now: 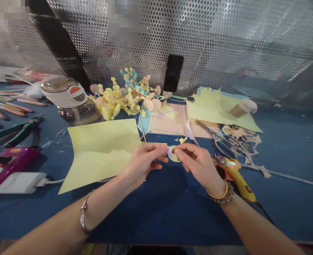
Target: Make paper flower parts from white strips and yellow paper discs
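Blue mat (156,212) open nearside; glue gun (232,173), scissors (223,147) crowd right hand (199,164); yellow sheet (100,152) beside left hand (143,163).

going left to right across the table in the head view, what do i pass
green-handled pliers → pale yellow paper sheet → left hand → small yellow paper piece → right hand → yellow hot glue gun

Craft workbench (156,216) — hot glue gun (234,175), scissors (220,140), pliers (13,134), paper cutouts (111,102)

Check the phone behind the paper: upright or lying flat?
Upright: the phone stands on end, slightly tilted, in front of the perforated metal panel.
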### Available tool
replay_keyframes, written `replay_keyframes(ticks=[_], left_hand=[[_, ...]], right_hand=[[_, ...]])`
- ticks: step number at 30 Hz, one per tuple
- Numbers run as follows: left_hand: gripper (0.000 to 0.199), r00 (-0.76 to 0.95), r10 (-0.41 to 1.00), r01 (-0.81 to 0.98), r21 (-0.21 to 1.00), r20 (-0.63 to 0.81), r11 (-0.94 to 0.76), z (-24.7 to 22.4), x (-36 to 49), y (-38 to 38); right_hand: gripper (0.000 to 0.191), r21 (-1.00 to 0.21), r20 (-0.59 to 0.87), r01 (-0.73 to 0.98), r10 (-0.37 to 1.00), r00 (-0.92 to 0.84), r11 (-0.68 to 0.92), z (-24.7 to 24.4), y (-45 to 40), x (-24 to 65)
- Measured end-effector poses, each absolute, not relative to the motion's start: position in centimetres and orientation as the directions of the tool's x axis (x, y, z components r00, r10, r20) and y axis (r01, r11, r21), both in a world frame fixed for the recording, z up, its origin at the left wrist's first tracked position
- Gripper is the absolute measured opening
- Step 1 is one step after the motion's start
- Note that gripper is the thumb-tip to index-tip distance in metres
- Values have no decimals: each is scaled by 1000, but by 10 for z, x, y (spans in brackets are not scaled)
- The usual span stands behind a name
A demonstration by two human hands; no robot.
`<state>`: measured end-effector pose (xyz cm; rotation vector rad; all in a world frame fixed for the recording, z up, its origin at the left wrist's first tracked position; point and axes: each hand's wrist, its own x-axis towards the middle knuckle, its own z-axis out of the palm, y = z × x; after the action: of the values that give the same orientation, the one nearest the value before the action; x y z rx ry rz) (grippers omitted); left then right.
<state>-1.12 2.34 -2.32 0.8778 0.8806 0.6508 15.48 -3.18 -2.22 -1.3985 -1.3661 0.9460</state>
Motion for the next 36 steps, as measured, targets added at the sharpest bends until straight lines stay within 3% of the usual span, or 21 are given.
replay_keyframes(ticks=[16,36], left_hand=[[19,385,908,2,984,-166,178,-21,-9,17],[20,413,900,35,990,-140,138,-15,-9,15]], right_hand=[[14,-968,45,250,997,55,30,-21,-31,150],[17,-982,19,190,997,69,6,-22,-32,152]])
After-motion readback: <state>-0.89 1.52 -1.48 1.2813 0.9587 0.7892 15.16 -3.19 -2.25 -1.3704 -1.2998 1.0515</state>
